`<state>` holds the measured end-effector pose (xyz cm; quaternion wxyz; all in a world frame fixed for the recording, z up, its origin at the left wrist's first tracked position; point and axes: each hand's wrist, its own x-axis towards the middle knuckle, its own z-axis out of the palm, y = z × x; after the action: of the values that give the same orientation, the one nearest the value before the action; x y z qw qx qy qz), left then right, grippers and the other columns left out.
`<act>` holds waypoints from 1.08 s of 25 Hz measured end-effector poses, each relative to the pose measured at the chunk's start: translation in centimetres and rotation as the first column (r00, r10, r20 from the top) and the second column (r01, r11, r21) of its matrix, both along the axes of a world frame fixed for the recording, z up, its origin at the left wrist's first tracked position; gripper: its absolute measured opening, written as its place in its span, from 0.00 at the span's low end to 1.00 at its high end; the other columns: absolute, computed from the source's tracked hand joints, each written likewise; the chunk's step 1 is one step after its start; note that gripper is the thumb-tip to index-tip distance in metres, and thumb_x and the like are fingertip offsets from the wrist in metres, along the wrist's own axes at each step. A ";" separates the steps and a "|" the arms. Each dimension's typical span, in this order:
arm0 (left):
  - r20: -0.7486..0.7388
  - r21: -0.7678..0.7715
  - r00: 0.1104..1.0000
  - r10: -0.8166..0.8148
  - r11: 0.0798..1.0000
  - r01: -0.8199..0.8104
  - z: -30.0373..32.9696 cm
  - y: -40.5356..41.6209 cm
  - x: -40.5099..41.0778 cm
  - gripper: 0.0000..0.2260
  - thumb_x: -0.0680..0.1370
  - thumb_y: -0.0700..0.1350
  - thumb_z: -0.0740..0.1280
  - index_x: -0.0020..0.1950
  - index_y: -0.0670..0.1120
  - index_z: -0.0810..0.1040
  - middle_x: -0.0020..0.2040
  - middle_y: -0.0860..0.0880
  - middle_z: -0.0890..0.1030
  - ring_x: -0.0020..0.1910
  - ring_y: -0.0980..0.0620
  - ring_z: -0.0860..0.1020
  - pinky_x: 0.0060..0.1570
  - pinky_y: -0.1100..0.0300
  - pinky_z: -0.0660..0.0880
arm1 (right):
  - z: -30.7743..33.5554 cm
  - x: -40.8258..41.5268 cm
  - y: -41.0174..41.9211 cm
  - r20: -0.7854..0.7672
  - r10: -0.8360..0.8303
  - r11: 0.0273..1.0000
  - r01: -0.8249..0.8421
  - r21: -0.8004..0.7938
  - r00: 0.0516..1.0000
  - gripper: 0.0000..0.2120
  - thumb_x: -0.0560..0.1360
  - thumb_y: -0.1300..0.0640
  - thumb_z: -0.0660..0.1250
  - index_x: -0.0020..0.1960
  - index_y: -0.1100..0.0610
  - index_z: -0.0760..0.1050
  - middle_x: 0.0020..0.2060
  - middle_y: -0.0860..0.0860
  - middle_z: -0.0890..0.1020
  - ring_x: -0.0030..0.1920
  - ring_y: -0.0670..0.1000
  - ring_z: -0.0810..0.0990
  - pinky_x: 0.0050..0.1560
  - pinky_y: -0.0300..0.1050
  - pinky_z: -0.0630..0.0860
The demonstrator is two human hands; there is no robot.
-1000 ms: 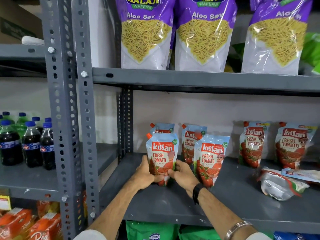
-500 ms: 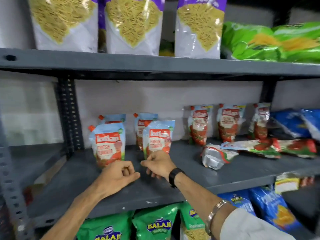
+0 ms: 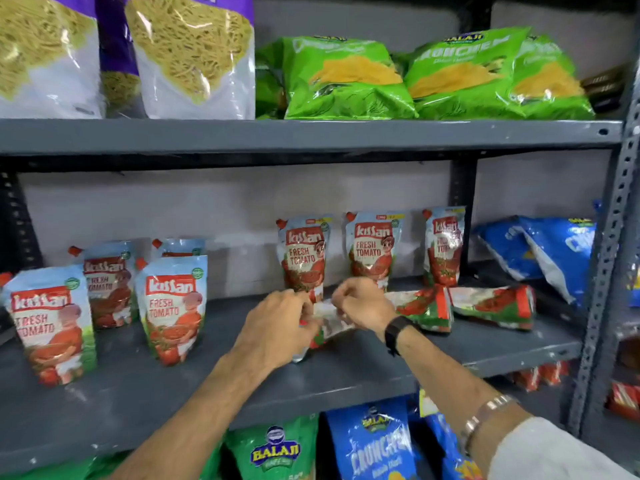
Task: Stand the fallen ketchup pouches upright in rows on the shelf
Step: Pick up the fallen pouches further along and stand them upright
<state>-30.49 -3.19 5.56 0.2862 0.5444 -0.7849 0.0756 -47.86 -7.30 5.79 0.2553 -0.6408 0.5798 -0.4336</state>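
While you pinched a fallen pouch with your left hand and right hand, two more lay flat. Next, I think, it needed standing up.

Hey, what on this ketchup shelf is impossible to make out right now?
- Head view: the held pouch is blurred and mostly covered by the left hand and right hand.
- The leftmost pouch is clipped by the frame edge.
- The rear pouch hides behind another.
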 end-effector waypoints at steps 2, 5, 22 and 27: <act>0.229 0.027 0.970 0.086 0.995 -0.095 -0.3 -1.2 -3.0 0.18 0.75 0.60 0.66 0.59 0.53 0.79 0.59 0.49 0.81 0.60 0.45 0.78 0.58 0.50 0.74 | -0.8 -3.5 -0.7 -0.019 -0.018 0.997 0.020 0.081 1.000 0.11 0.75 0.64 0.62 0.37 0.54 0.77 0.29 0.50 0.79 0.26 0.47 0.74 0.20 0.37 0.67; 0.439 0.080 0.884 0.162 0.973 -0.218 -1.1 -3.0 -5.6 0.27 0.73 0.65 0.66 0.66 0.51 0.76 0.64 0.45 0.80 0.62 0.41 0.77 0.62 0.48 0.69 | -2.2 -6.2 -1.5 -0.003 0.001 0.986 -0.001 0.167 1.000 0.12 0.76 0.66 0.60 0.37 0.55 0.75 0.32 0.55 0.79 0.24 0.50 0.73 0.19 0.39 0.63; -0.200 0.322 0.973 0.116 0.946 -0.046 2.0 -5.3 1.7 0.13 0.85 0.48 0.58 0.57 0.45 0.80 0.53 0.43 0.86 0.53 0.43 0.84 0.56 0.44 0.81 | -3.7 -1.6 -3.1 0.274 0.227 0.876 -0.318 0.361 0.935 0.16 0.81 0.49 0.64 0.50 0.64 0.75 0.39 0.59 0.80 0.29 0.51 0.78 0.25 0.42 0.76; -0.737 0.392 0.655 0.167 0.895 0.213 1.2 -4.2 5.7 0.11 0.85 0.46 0.61 0.59 0.46 0.82 0.52 0.43 0.88 0.51 0.46 0.87 0.59 0.43 0.82 | -4.2 2.1 -4.4 0.856 0.100 0.814 -0.537 0.223 0.507 0.23 0.81 0.44 0.61 0.64 0.62 0.75 0.56 0.60 0.82 0.58 0.57 0.79 0.64 0.52 0.76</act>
<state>-24.80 -7.35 6.78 0.4542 0.5658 -0.5965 -0.3431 -45.77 -11.72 1.60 0.7142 -0.3858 0.3481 -0.4689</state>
